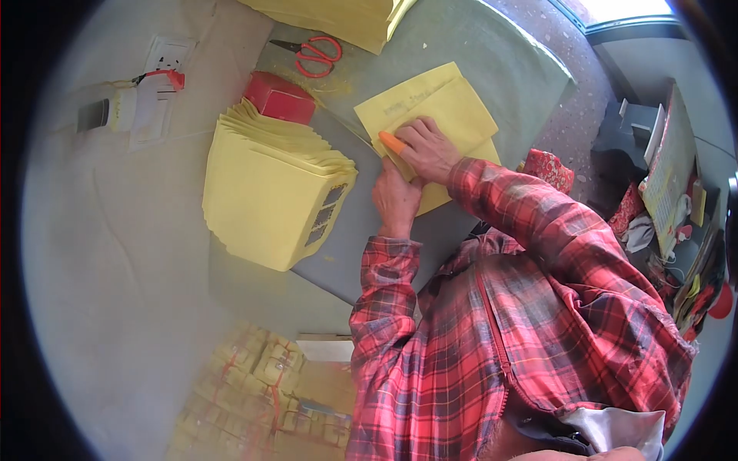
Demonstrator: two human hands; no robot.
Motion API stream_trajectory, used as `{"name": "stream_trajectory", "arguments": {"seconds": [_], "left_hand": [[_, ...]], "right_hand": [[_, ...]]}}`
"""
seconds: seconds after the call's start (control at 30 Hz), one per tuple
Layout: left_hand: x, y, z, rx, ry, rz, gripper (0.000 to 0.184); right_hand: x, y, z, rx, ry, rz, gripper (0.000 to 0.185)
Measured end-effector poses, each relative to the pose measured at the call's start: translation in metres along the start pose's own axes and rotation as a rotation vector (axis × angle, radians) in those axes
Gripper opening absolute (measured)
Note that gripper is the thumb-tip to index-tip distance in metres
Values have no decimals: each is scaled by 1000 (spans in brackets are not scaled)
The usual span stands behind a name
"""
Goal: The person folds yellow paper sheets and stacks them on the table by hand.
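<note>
A yellow paper sheet (467, 115), partly folded over, lies at an angle on the grey work surface, with faint print near its upper left edge. My right hand (432, 152) presses on it with bent fingers; an orange cover (393, 143) seems to sit on the index finger. Just below, my left hand (397, 198) closes around the sheet's near left edge, its fingertips partly hidden. Both hands nearly touch each other. To their left stands a thick stack of folded yellow paper (257, 196), with dark printed patches on its side.
Red-handled scissors (314, 58) and a red box (281, 98) lie beyond the stack. More yellow paper (346, 17) sits at the far edge. Tied yellow bundles (277, 361) are at lower left. A wall socket (167, 58) is at left; assorted items crowd the right.
</note>
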State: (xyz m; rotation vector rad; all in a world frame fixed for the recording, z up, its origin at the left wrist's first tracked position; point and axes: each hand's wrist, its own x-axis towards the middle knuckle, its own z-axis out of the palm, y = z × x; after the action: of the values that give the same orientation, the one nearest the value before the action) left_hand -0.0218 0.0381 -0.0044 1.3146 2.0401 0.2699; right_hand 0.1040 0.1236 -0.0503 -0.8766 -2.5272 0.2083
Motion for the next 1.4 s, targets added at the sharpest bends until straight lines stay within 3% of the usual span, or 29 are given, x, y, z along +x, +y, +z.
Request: {"name": "stream_trajectory", "arguments": {"seconds": [0.5, 0.7, 0.8, 0.87, 0.9, 0.97, 1.0, 1.13, 1.2, 1.23, 1.3, 1.4], "left_hand": [[-6, -1, 4, -58, -5, 8, 54], [-9, -7, 9, -147, 34, 34, 44], [-15, -13, 16, -214, 118, 100, 37], [-21, -12, 17, -229, 164, 114, 34], [-25, -9, 17, -239, 197, 134, 31], [-33, -3, 15, -258, 259, 177, 25], [-40, 1, 10, -263, 262, 178, 25], [-82, 24, -36, -478, 338, 327, 20], [-108, 20, -60, -517, 458, 308, 19], [-121, 11, -73, -506, 482, 264, 17], [-141, -13, -91, -633, 504, 73, 16], [-159, -44, -119, -879, 646, -188, 13]], "right_hand": [[-16, 31, -13, -63, -17, -2, 49], [-34, 84, -25, -66, 138, 36, 44], [-66, 146, -40, -126, 101, 212, 47], [-69, 155, -67, -76, -117, 577, 48], [-66, 146, -74, -81, -117, 569, 48], [-64, 121, -85, 30, 221, 365, 51], [-61, 106, -93, 26, 220, 361, 51], [-33, 41, -126, 525, 230, 838, 55], [-19, 14, -133, 588, 296, 742, 55], [-11, -1, -139, 587, 294, 740, 55], [10, -31, -145, 527, 71, 735, 56], [44, -75, -136, 648, -31, 479, 60]]}}
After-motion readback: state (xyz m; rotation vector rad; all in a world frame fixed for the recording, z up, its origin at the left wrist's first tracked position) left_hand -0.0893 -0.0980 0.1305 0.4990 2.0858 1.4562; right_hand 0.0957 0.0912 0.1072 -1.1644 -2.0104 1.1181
